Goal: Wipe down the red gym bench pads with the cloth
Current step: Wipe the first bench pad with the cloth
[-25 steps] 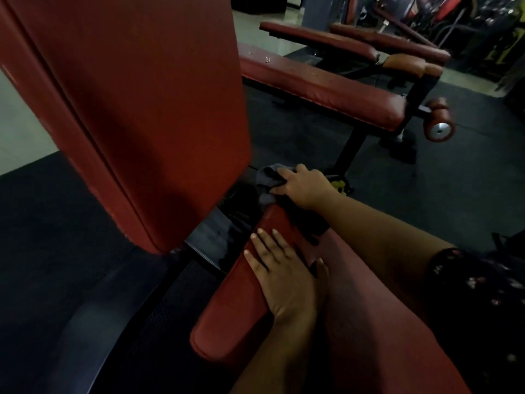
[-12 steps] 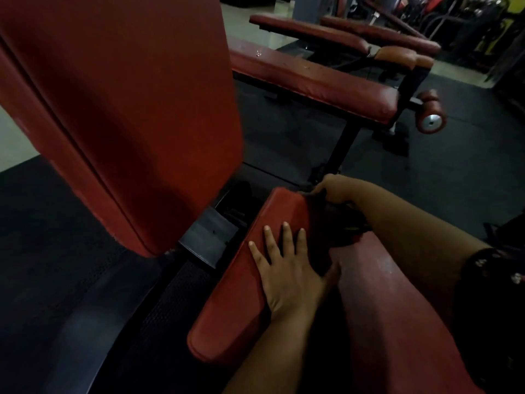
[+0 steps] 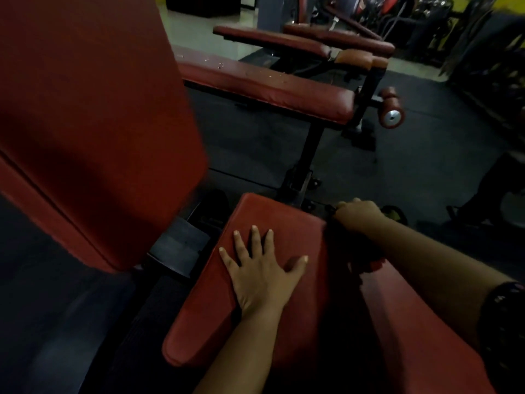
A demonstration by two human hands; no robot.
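The red seat pad point(image 3: 216, 317) lies low in the middle of the view. My left hand point(image 3: 261, 268) rests flat on it with the fingers spread. My right hand point(image 3: 358, 216) is at the pad's far right edge, fingers curled over the side. It grips the dark cloth point(image 3: 349, 251), which hangs in shadow under my wrist and is hard to make out. The tall red back pad point(image 3: 93, 118) stands tilted at the left, just beyond the seat.
Another red bench point(image 3: 270, 86) runs across behind, with water drops on its top and a roller pad point(image 3: 393, 112) at its right end. More benches point(image 3: 326, 44) and dark machines stand at the back. Black rubber flooring surrounds the seat; a steel frame bracket point(image 3: 179, 245) joins seat and back pad.
My right hand has dragged the cloth from the seat pad's far tip to its right edge and over the side. My left hand has stayed flat on the pad.
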